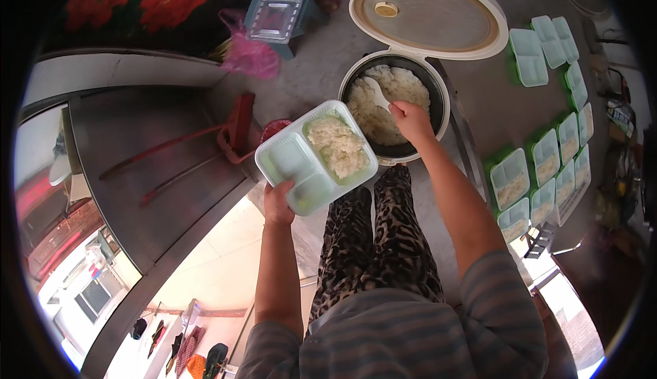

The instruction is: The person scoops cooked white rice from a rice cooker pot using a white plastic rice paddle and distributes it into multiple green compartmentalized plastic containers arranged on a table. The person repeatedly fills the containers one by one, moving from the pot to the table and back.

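"What do the hands have?"

"The left hand [277, 204] grips the divided tray [284, 154] by its lower left edge, thumb over the rim. The right hand [413, 122] is wrapped around the handle of the white paddle [376, 93]."

"How should that tray be held?"

"Level, I'd say, with its rice side close over the pot's edge, so stray grains drop back in. The rice portion [337, 145] sits only in the large compartment; the two smaller ones are bare and best left clean, so the thumb belongs outside."

"And the paddle?"

"Its blade is at the rice in the rice cooker [445, 109]; how deep, I can't tell. Slide it under and lift loosely; pressing would likely mash the grains."

"Does the lid [441, 20] hinder?"

"No, it stands open beyond the pot, apart from the wrist."

"How much per tray?"

"Match the filled trays [505, 172] on the surface [482, 112] at right; the farther trays [528, 56] look bare."
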{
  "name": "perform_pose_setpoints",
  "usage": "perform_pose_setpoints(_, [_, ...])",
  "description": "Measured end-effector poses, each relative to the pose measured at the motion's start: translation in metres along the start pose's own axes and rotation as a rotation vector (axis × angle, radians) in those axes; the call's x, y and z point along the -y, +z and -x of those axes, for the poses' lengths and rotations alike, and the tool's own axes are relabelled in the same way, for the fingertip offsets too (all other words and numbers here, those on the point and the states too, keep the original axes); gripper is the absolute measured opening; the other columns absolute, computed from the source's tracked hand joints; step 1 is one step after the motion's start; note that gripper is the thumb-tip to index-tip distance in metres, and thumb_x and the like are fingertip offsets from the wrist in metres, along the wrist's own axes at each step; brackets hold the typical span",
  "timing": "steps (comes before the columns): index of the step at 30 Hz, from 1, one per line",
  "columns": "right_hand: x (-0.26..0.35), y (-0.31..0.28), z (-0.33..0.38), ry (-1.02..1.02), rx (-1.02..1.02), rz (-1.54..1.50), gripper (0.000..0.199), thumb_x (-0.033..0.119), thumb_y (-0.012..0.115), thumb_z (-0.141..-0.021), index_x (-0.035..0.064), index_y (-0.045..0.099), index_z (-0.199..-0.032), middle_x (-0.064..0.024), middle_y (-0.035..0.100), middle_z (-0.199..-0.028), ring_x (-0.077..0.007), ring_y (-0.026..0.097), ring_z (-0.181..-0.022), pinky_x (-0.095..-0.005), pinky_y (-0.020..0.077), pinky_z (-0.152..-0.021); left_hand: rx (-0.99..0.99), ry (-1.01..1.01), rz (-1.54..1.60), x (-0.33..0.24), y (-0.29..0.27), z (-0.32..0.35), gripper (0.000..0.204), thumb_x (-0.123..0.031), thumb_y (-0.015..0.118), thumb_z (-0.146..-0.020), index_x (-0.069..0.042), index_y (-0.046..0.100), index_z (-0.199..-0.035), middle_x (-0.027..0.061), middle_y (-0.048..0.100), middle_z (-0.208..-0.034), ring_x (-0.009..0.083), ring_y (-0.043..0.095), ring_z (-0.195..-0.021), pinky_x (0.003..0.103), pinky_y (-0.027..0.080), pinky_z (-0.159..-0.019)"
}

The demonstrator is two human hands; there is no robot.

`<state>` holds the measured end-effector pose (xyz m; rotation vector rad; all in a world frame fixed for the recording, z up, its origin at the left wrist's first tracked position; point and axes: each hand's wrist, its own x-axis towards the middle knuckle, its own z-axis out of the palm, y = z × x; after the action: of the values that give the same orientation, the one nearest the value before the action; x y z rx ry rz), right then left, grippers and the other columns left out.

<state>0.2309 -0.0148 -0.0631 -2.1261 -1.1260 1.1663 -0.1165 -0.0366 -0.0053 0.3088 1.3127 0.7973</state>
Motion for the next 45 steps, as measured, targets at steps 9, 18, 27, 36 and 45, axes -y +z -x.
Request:
perform_pose_setpoints(9, [-0.025, 0.011, -0.011, 0.191, 0.126, -0.398, 0.028, 0.027, 0.059, -0.094, 0.0008, 0.066, -0.102, -0.0028, 0.056, -0.067, -0.0108, 0.051, -0.059, -0.0277, 0.0437, -0.059, -0.073, -0.009, -0.051, -0.005, 0.012, 0.0, 0.049, 0.001, 0.051, -0.077, 0.002, 0.05, -0.127, 0.0137, 0.06, -0.116, 0.0286, 0.061, -0.102, 0.04, 0.052, -0.087])
perform_pose_setpoints(18, [0.007, -0.051, 0.058, 0.061, -0.001, -0.526, 0.025, 0.02, 0.059, -0.095, 0.0011, 0.065, -0.109, 0.0018, 0.055, -0.07, -0.0049, 0.046, -0.06, -0.0225, 0.0392, -0.055, -0.006, 0.01, -0.031, -0.013, 0.024, 0.003, 0.05, 0.004, 0.05, -0.076, 0.002, 0.049, -0.127, 0.0139, 0.06, -0.115, 0.028, 0.061, -0.103, 0.039, 0.051, -0.087])
perform_pose_setpoints(27, [0.059, -0.066, 0.116, -0.584, -0.358, 0.464, 0.032, 0.016, 0.068, -0.084, 0.0165, 0.065, -0.116, -0.0038, 0.056, -0.069, -0.0226, 0.055, -0.059, -0.0341, 0.0447, -0.052, 0.101, -0.023, 0.056, -0.001, 0.064, 0.003, 0.05, 0.007, 0.052, -0.076, 0.001, 0.05, -0.125, 0.014, 0.06, -0.115, 0.0282, 0.061, -0.103, 0.04, 0.052, -0.088])
perform_pose_setpoints(36, [0.073, -0.08, 0.145, -0.702, -0.394, 0.448, 0.041, 0.011, 0.07, -0.08, 0.0196, 0.066, -0.12, -0.0028, 0.047, -0.065, -0.0199, 0.05, -0.057, -0.033, 0.0416, -0.051, 0.121, -0.03, 0.081, -0.004, 0.08, 0.018, 0.044, 0.007, 0.053, -0.077, 0.001, 0.054, -0.121, 0.0122, 0.062, -0.111, 0.0271, 0.062, -0.1, 0.038, 0.053, -0.086])
perform_pose_setpoints(45, [0.101, -0.11, 0.167, -0.629, -0.437, 0.339, 0.037, 0.014, 0.07, -0.081, 0.0181, 0.067, -0.117, -0.0026, 0.049, -0.066, -0.0198, 0.052, -0.06, -0.0336, 0.042, -0.053, 0.153, -0.018, 0.073, -0.017, 0.093, 0.04, 0.04, 0.006, 0.054, -0.078, 0.002, 0.056, -0.117, 0.0123, 0.063, -0.108, 0.027, 0.063, -0.096, 0.038, 0.053, -0.085])
